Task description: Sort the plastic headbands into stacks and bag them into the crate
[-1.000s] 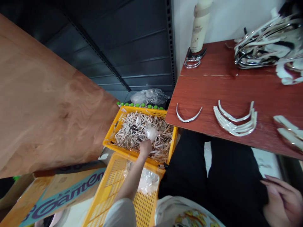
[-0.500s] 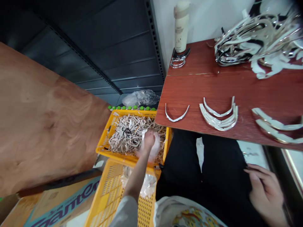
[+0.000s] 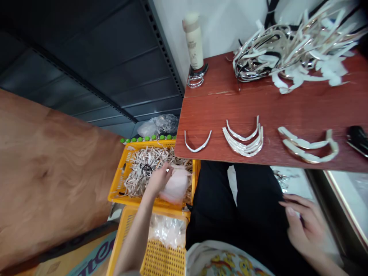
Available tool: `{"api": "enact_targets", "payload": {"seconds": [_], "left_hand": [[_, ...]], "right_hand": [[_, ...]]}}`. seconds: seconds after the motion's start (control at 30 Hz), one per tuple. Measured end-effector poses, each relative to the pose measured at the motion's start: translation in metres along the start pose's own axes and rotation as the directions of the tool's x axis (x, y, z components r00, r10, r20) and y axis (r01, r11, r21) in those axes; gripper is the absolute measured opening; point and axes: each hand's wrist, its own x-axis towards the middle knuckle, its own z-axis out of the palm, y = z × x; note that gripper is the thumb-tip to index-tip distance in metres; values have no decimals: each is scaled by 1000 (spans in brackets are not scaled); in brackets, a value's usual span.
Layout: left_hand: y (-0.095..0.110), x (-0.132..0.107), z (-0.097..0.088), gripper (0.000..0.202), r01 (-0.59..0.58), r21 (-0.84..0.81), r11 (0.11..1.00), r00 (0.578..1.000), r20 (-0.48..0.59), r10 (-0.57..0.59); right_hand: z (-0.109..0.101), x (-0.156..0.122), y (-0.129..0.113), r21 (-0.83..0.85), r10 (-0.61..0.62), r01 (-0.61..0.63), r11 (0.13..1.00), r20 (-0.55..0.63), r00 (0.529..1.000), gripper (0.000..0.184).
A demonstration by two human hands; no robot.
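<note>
My left hand [image 3: 159, 179] is over the upper yellow crate [image 3: 115, 191], its fingers pinched on the edge of a pale, translucent plastic bag [image 3: 176, 186]. Beneath the bag, the crate is heaped with thin curved white and silvery strips [image 3: 138, 174]. My right hand [image 3: 306, 226] lies beside my right thigh, fingers loosely stretched and apart, with no object visible in it. On the table edge in front of me are a single curved strip [image 3: 197, 148], a nested stack of curved strips [image 3: 244, 145] and two wider curved strips [image 3: 310, 153].
A second yellow crate [image 3: 163, 255] holding clear plastic bags [image 3: 168, 230] is nearer me. The red-brown table [image 3: 218, 107] carries a large strip pile [image 3: 287, 57], a pale bottle [image 3: 194, 44] and a black object [image 3: 358, 140]. Green-capped bottles [image 3: 153, 137] line the crate's far side.
My left hand has shifted left and the bag now hangs to its right, more spread out. The view has turned right, bringing the black object into sight. My right hand stays by my thigh.
</note>
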Motion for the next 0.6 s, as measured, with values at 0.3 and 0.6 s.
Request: {"api": "enact_targets", "payload": {"seconds": [0.3, 0.6], "left_hand": [[99, -107, -43, 27, -216, -790, 573, 976, -180, 121], [163, -52, 48, 30, -169, -766, 620, 950, -294, -104]], "right_hand": [[62, 34, -62, 530, 173, -690, 494, 717, 675, 61], [-10, 34, -27, 486, 473, -771, 411, 609, 637, 38]]}}
